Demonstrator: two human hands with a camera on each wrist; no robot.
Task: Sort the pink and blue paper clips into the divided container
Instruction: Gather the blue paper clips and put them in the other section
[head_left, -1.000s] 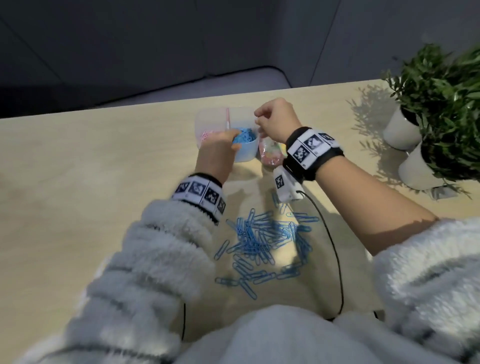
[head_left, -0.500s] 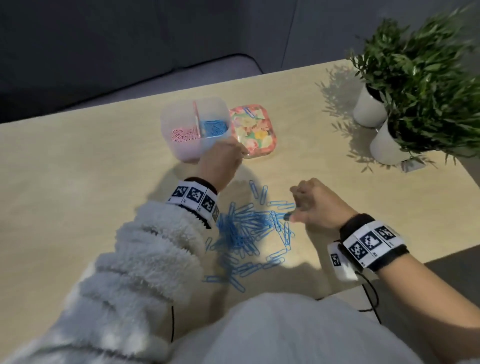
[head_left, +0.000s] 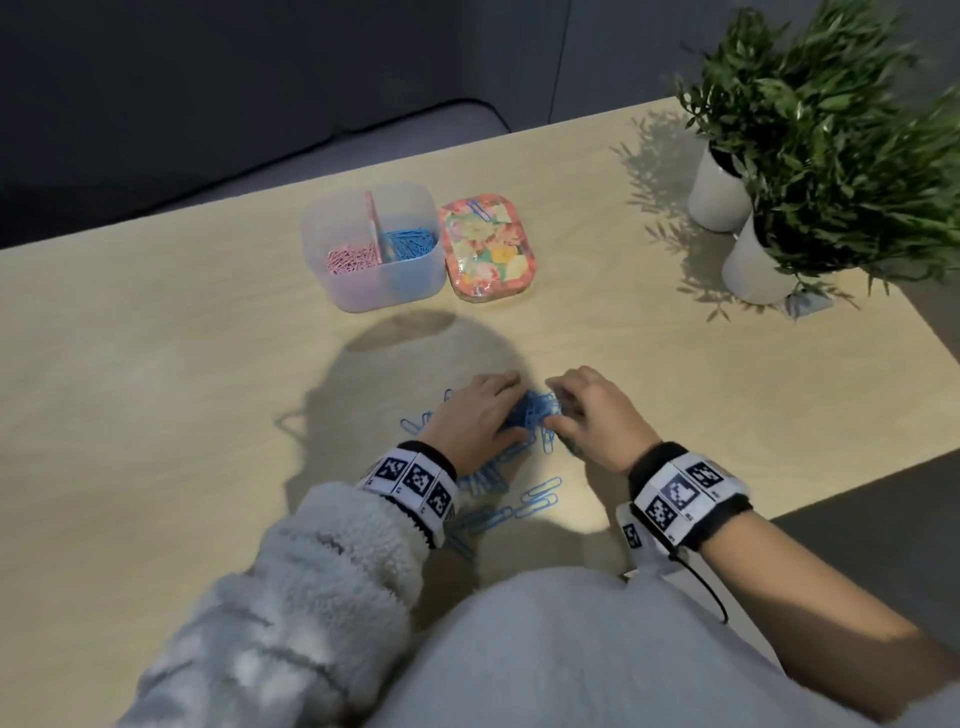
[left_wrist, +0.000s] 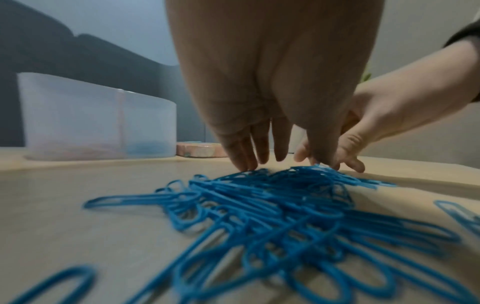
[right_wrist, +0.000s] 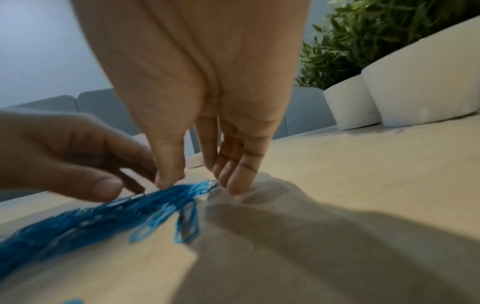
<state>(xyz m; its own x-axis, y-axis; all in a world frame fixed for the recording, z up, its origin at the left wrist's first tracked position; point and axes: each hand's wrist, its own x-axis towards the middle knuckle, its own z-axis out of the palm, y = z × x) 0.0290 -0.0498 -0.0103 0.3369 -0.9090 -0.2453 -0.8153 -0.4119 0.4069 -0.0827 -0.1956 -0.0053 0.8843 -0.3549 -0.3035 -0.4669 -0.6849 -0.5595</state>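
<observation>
A heap of blue paper clips (head_left: 532, 415) lies on the wooden table near me. My left hand (head_left: 488, 410) and right hand (head_left: 582, 410) press in on it from either side. In the left wrist view the left fingers (left_wrist: 246, 156) point straight down at the far edge of the heap (left_wrist: 272, 205). In the right wrist view my right hand (right_wrist: 200, 183) has its thumb and fingertips touching the end of the heap (right_wrist: 103, 218). The translucent divided container (head_left: 374, 280) stands further back, with pink clips (head_left: 350, 257) in its left half and blue clips (head_left: 410, 241) in its right half.
A floral tin (head_left: 488, 249) sits right of the container with one blue clip (head_left: 478, 208) on it. Two white pots (head_left: 719, 192) (head_left: 753, 270) with green plants (head_left: 831, 130) stand at the far right. Loose blue clips (head_left: 535, 499) lie near my wrists.
Both hands have come back from the container to the heap. The right hand reached it first and the left followed. The scattered clips are now bunched more tightly between the hands.
</observation>
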